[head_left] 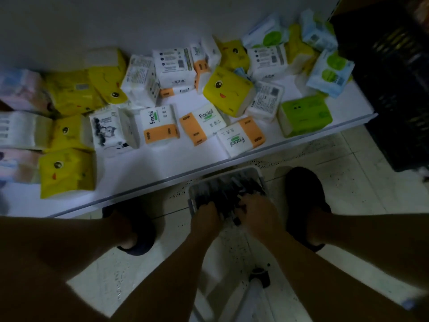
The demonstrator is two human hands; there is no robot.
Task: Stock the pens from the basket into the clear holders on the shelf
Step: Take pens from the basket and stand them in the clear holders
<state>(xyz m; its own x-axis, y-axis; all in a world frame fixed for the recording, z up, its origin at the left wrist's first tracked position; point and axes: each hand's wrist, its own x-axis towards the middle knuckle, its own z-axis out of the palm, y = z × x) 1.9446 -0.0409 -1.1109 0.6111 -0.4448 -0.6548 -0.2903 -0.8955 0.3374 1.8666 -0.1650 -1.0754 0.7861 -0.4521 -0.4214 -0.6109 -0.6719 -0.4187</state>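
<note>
Head view: at 6 o'clock from the shelf (162, 173), your hands, left hand (206, 217) and right hand (258, 216), curl round pens (222, 189) in the basket (255, 170), likely bunching one handful.

Bare left hand (206, 216), right hand (258, 217), forearms (178, 259) and legs (69, 247); dark closed-toe slippers (301, 189) on both feet

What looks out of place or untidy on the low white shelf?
The tissue packs on the white shelf lie jumbled. They face different ways, several are tilted or lean on neighbours, and one yellow pack is propped across others. None are in rows.
</note>
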